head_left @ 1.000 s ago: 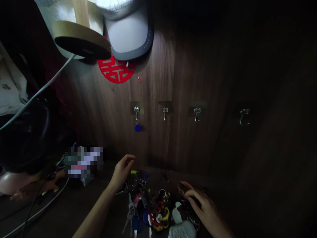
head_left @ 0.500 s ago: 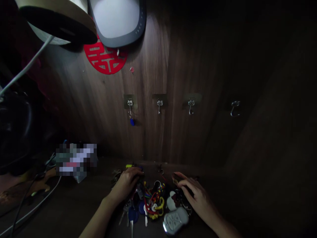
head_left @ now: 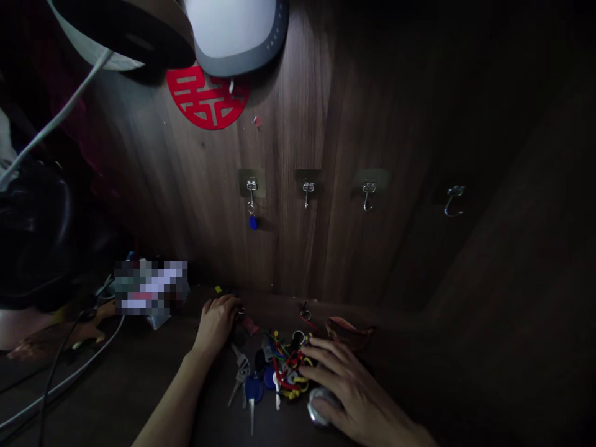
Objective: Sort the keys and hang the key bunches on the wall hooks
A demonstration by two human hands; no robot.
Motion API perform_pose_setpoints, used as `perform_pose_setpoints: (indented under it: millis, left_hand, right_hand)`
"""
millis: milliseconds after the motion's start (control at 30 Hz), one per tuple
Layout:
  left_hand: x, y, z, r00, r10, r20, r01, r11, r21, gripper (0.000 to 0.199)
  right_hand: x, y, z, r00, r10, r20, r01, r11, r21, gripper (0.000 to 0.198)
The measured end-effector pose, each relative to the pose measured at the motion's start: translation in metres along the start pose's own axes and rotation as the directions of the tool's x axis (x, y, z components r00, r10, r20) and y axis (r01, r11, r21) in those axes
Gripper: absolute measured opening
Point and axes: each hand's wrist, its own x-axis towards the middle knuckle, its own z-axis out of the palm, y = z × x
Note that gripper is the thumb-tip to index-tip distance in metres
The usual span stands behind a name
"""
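Observation:
My left hand rests on the dark surface with its fingers curled downward; a small metal ring shows at its fingertips, but what lies under them is hidden. My right hand stretches its fingers apart over a pile of keys and cords, palm partly covering a silver remote fob. In the pile are a blue-headed key, several silver keys and a red and yellow braided cord. Beyond my right hand lies a reddish woven strap, apart from its fingers.
Four-hook row aside, a blue tag hangs from the leftmost metal hook on the wood panel. A middle hook holds nothing. At left are a white cable, a pixelated packet and a black bag.
My right hand has let go of the woven strap and moved left and nearer, over the remote fob. My left hand has moved left, and the yellow tag beyond it has shifted left too.

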Motion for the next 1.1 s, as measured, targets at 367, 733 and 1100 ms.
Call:
perform_pose_setpoints:
  millis: [367, 733, 1100]
  left_hand:
    - [-0.005, 0.031, -0.012, 0.861, 0.349, 0.369, -0.147, 0.867, -0.477, 0.016]
    - [-0.012, 0.041, -0.009, 0.759, 0.44, 0.479, -0.25, 0.877, -0.41, 0.04]
    - [-0.008, 0.031, 0.02, 0.939, 0.305, 0.16, -0.26, 0.932, -0.253, 0.048]
  right_hand:
    - [-0.008, 0.051, 0.006, 0.918, 0.213, -0.334, -0.298, 0.927, -0.229, 0.019]
    - [-0.005, 0.061, 0.013, 0.845, 0.143, -0.515, -0.314, 0.913, -0.26, 0.018]
    - [0.002, -0.005, -0.001, 0.997, -0.08, -0.008, 0.08, 0.997, 0.008, 0.042]
